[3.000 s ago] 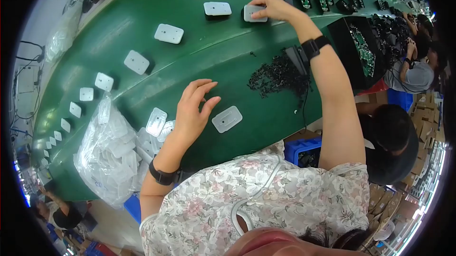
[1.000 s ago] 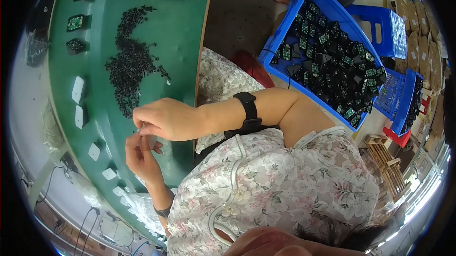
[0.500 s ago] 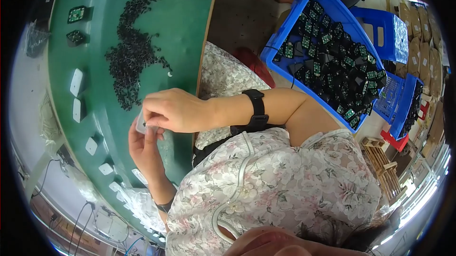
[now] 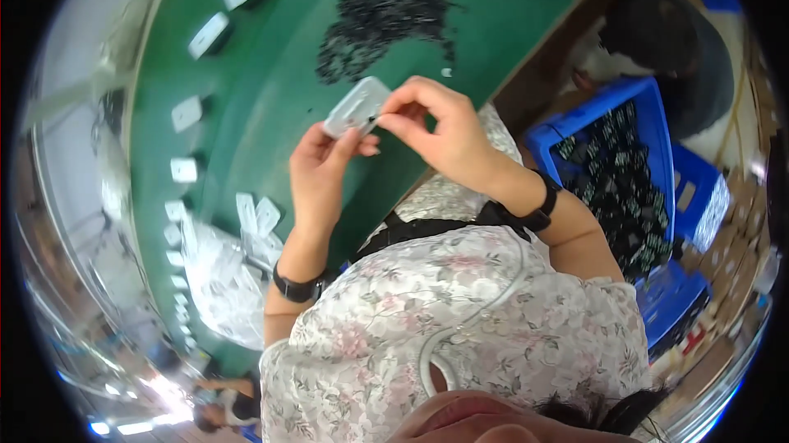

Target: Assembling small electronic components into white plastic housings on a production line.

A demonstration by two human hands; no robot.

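My left hand (image 4: 319, 176) holds a white rectangular plastic cover (image 4: 359, 104) by its lower end, tilted above the green table (image 4: 271, 106). At the cover's right edge, the fingertips of my right hand (image 4: 448, 126) pinch a small black part (image 4: 372, 118). Whether that part touches the cover I cannot tell. Just beyond my hands lies a spread-out heap of small black parts (image 4: 382, 24), blurred in this view. More white covers (image 4: 265, 214) lie beside my left forearm, next to a clear plastic bag (image 4: 218, 287).
White pieces (image 4: 187, 113) form a row along the table's left side. On my right stands a blue crate (image 4: 567, 124) full of black units with green circuit boards, with a blue stool (image 4: 694, 192) behind it. Another person (image 4: 670, 40) is bent over near the crate.
The whole view has swung round, shifting the table contents rightward. My right hand, earlier over the left and the cover, now sits at the cover's right side, leaving the cover in plain sight.
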